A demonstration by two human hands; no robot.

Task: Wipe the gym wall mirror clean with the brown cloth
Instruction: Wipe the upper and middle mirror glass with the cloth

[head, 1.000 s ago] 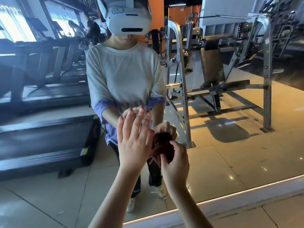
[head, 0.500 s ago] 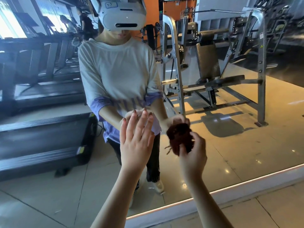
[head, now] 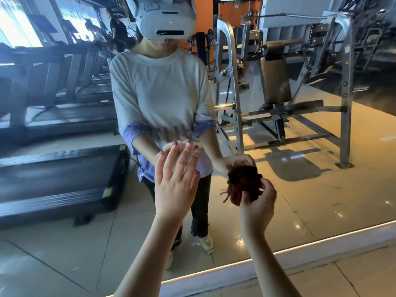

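The right hand (head: 257,202) grips the cloth (head: 244,185), fingers and thumb curled round it so that it sits as a dark brown bunched wad, with a few loose threads hanging from its left edge. The wad is held up to the mirror (head: 364,200), in the lower middle part of the glass. It meets the reflected hand just above it, so cloth and glass look to be touching. The left hand (head: 175,187) is raised just left of the cloth and apart from it. It is flat and open, its fingers (head: 185,155) straight and slightly spread, its back toward the camera. The fingertips meet their own reflection, so they sit at the glass; whether the palm touches too cannot be told. Both bare forearms come up from the bottom edge of the view.

The mirror fills most of the view and shows the person from the front: a white headset (head: 165,20), a white shirt (head: 158,88) with purple cuffs and hem, and dark trousers. Behind the reflected figure, treadmills (head: 57,168) stand to the left and a grey steel bench (head: 278,99) with a brown pad stands to the right. A pale strip (head: 310,252) runs along the foot of the mirror, and below it lies the tiled floor (head: 353,279)
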